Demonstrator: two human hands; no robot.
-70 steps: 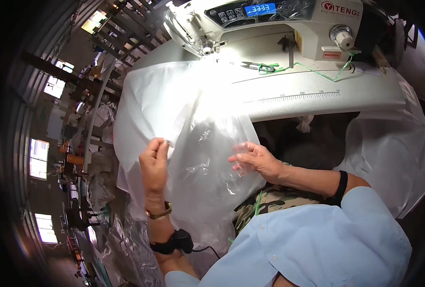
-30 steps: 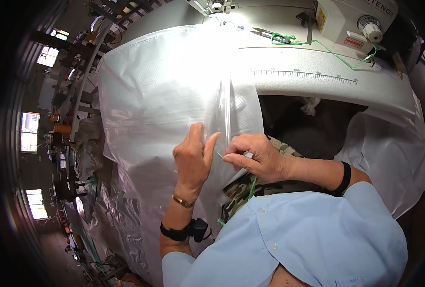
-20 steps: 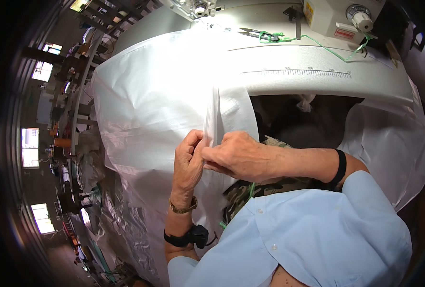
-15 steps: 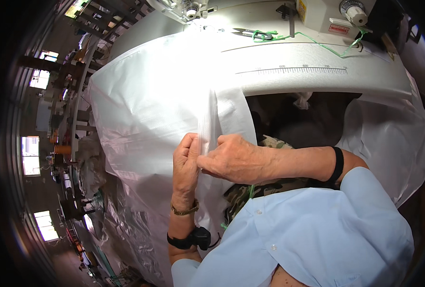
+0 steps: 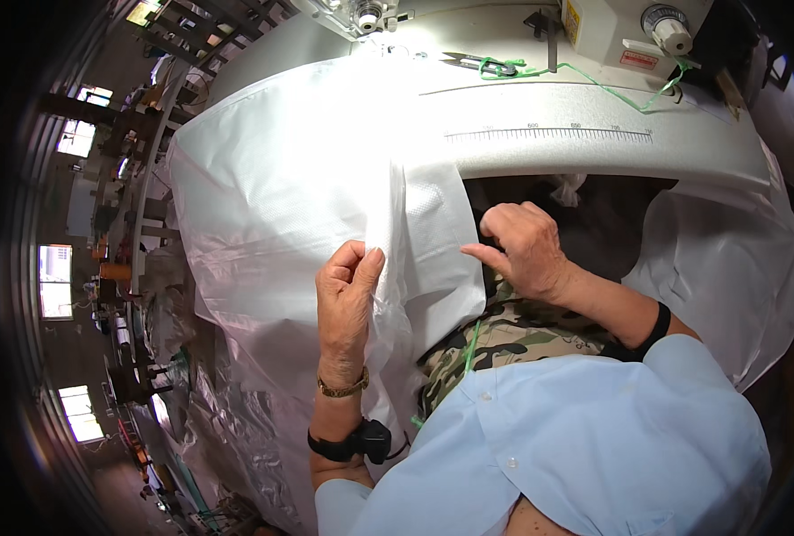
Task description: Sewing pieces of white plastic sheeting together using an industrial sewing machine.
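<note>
A white woven plastic sheet (image 5: pixel 254 196) lies over the left part of the sewing machine bed (image 5: pixel 710 147) and hangs down in front of it. My left hand (image 5: pixel 343 304) pinches a narrow upright fold of this sheet between thumb and fingers. To the right of the fold, my right hand (image 5: pixel 529 248) is off the sheet, near its right edge. Its fingers are curled, the thumb stands apart, and nothing shows between them. Under the machine needle area (image 5: pixel 367 20), bright light washes out the far end of the sheet.
Thread snips (image 5: pixel 486 64) lie on the bed beside loose green thread (image 5: pixel 607 87). A machine housing with a dial (image 5: pixel 667 29) stands at the back right. More white sheeting (image 5: pixel 727 268) hangs at the right. Crumpled clear plastic (image 5: pixel 236 429) lies at the lower left.
My right hand has let go of the fold and moved right and up, its thumb now apart from the fingers. My left hand keeps its pinch on the sheet.
</note>
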